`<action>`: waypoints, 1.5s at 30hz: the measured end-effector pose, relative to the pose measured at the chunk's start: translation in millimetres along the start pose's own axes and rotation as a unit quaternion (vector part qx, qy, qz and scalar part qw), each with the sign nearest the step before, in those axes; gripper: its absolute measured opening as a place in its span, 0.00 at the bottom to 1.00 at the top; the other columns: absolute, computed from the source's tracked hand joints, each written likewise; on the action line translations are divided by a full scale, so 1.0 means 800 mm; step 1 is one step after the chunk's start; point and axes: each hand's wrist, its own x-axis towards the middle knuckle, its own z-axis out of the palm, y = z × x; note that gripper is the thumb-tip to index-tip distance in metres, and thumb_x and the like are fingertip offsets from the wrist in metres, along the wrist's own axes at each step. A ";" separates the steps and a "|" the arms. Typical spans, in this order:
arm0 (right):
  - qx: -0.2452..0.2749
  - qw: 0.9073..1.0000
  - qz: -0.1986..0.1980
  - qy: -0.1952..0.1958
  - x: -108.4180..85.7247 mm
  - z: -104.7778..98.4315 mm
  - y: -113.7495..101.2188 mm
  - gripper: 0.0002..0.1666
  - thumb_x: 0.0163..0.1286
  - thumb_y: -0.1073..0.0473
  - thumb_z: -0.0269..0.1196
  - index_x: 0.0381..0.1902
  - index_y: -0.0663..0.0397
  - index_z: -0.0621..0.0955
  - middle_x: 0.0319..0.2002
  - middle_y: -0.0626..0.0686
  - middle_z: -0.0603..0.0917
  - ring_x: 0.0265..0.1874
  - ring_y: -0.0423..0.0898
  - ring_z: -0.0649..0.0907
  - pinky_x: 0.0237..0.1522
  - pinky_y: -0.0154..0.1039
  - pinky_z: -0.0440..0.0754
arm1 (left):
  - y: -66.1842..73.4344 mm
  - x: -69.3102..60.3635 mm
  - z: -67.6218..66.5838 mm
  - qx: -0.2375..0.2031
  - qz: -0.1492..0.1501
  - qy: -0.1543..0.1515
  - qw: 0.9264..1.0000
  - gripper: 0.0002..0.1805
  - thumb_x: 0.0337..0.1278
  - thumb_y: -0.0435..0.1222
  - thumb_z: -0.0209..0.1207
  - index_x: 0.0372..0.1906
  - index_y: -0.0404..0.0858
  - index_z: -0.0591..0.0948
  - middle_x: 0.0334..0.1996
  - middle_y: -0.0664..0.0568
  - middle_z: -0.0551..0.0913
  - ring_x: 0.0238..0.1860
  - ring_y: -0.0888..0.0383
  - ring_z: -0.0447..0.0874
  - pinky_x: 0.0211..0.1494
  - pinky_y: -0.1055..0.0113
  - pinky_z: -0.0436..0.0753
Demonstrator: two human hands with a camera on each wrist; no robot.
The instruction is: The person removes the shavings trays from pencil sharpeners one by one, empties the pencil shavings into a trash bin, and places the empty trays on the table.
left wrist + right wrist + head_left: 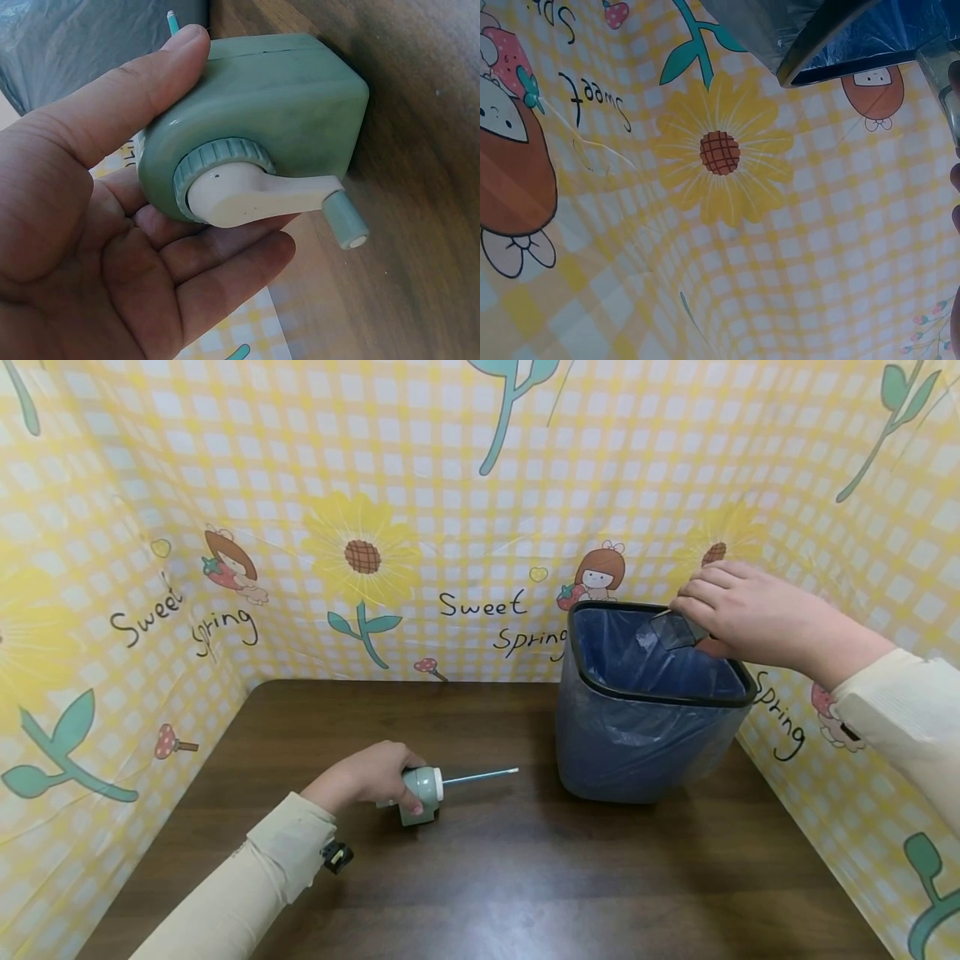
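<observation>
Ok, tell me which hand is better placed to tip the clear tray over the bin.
Right, I'd judge: the right hand grips the clear tray over the lined trash bin; the left hand holds the crank pencil sharpener, away from it.

Yellow-checked backdrop (450, 510) (sunflowers (363, 557), "Sweet Spring" lettering (483, 603)) around a dark wooden tabletop (525, 885).

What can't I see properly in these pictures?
The bottom inside the bin: head view, hidden by its near wall.
Whether the clear box holds anything: head view, too small to tell.
Most of the right hand: right wrist view, cut off by the edge.
Most of the pencil: left wrist view, behind the left hand and green sharpener.
</observation>
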 end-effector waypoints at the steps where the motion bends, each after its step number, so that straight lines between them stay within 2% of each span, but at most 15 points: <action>1: 0.006 1.000 0.004 0.002 -0.001 0.001 0.000 0.45 0.45 0.51 0.83 0.56 0.67 0.78 0.50 0.65 0.81 0.54 0.63 0.79 0.60 0.58 0.74 | 0.000 0.000 0.000 0.000 0.000 -0.001 1.000 0.26 0.43 0.44 0.80 0.51 0.44 0.87 0.36 0.59 0.85 0.34 0.58 0.81 0.37 0.62 0.80; 12: 0.070 0.996 0.043 0.047 -0.004 0.008 0.003 0.44 0.42 0.52 0.83 0.55 0.66 0.79 0.47 0.64 0.82 0.49 0.64 0.80 0.55 0.61 0.76 | 0.001 0.000 -0.003 0.002 -0.005 -0.003 1.000 0.27 0.45 0.44 0.80 0.53 0.43 0.86 0.37 0.58 0.85 0.34 0.58 0.81 0.37 0.62 0.80; 23: 0.117 0.988 0.101 0.019 -0.009 0.015 -0.007 0.41 0.48 0.52 0.82 0.57 0.62 0.80 0.50 0.62 0.82 0.52 0.63 0.80 0.56 0.62 0.75 | 0.002 -0.001 -0.001 0.000 -0.005 -0.006 1.000 0.27 0.44 0.44 0.80 0.52 0.43 0.87 0.37 0.58 0.85 0.35 0.58 0.80 0.38 0.62 0.80; 40: 0.171 0.973 0.151 0.028 -0.015 0.020 -0.010 0.39 0.50 0.53 0.81 0.57 0.62 0.80 0.51 0.62 0.82 0.53 0.63 0.80 0.57 0.62 0.74 | 0.001 -0.001 -0.001 0.005 -0.002 -0.001 1.000 0.27 0.44 0.44 0.80 0.53 0.43 0.86 0.37 0.59 0.85 0.34 0.59 0.80 0.37 0.62 0.80; 45: 0.195 0.965 0.176 0.024 -0.015 0.022 -0.013 0.37 0.50 0.54 0.81 0.56 0.61 0.81 0.51 0.62 0.83 0.52 0.62 0.81 0.55 0.62 0.74 | 0.001 -0.001 -0.001 0.007 -0.003 -0.001 1.000 0.28 0.44 0.44 0.80 0.53 0.43 0.86 0.38 0.59 0.85 0.35 0.59 0.80 0.38 0.62 0.80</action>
